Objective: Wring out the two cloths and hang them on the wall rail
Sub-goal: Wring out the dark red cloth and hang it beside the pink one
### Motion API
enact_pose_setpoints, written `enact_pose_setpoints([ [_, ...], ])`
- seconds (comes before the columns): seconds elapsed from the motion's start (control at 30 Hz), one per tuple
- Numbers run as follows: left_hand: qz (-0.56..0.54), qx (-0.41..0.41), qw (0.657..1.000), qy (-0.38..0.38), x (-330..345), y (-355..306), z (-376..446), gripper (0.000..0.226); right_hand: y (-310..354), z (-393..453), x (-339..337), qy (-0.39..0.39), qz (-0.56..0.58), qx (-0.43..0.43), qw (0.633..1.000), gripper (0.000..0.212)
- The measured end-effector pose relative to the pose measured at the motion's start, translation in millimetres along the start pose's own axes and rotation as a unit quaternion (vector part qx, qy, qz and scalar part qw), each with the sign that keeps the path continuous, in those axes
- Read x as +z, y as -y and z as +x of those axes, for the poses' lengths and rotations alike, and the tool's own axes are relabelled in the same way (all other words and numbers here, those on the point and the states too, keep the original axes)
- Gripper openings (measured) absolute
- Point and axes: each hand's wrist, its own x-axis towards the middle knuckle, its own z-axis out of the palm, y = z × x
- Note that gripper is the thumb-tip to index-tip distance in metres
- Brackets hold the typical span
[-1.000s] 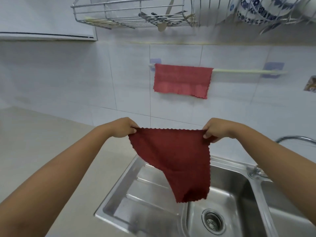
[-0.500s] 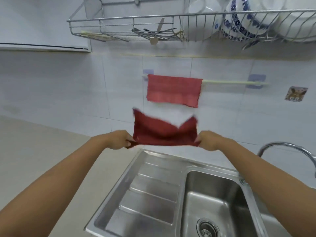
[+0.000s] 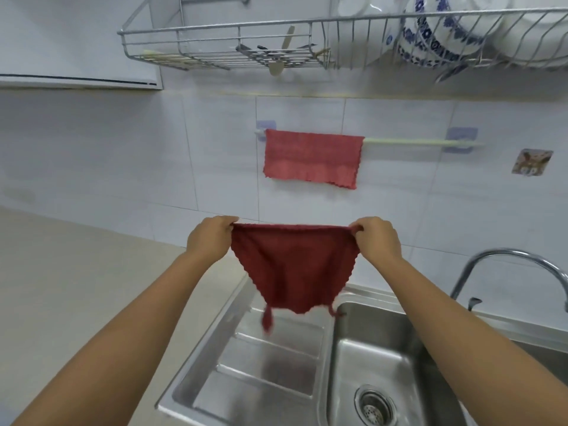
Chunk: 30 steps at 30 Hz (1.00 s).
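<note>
While both arms reach forward, left hand point(image 3: 210, 241) and right hand point(image 3: 378, 239) each pinch a top corner of the dark red cloth point(image 3: 293, 269), stretched taut above the steel sink point(image 3: 362, 361); scalloped edges, nubby weave, lower corners blurred. Lighter red cloth point(image 3: 312, 158) draped over the pale wall rail point(image 3: 408, 142), far. Curved faucet point(image 3: 516, 272) right, partly cut off

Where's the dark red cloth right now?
The dark red cloth is at the centre of the head view, stretched between the left hand and right hand, above the sink and below the lighter cloth.
</note>
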Motion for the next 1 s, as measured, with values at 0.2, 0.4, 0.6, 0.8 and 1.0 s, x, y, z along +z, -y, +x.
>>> enact_pose_setpoints([
  [0.2,-0.03,-0.019,0.999,-0.038,0.5,-15.4,2.6,0.04,12.5,3.0,-4.0,-0.062,0.05,0.031,0.996,0.042],
  [0.4,-0.039,-0.066,0.996,-0.042,0.2,-21.7,9.9,0.039,9.4,8.1,-6.0,-0.051,0.074,0.069,0.994,0.036],
  [0.6,-0.066,-0.059,0.995,-0.044,9.6,-24.8,7.6,0.031,3.2,5.4,-9.9,0.002,0.073,0.065,0.995,0.03],
  [0.8,-0.071,-0.053,0.995,-0.036,17.2,-32.8,12.7,0.031,-1.3,7.3,-25.7,0.233,0.076,0.105,0.964,0.016],
  [1.0,-0.113,-0.082,0.99,0.019,4.3,-33.0,36.4,0.014,-33.1,16.2,-70.9,0.276,0.24,0.165,0.916,0.008],
])
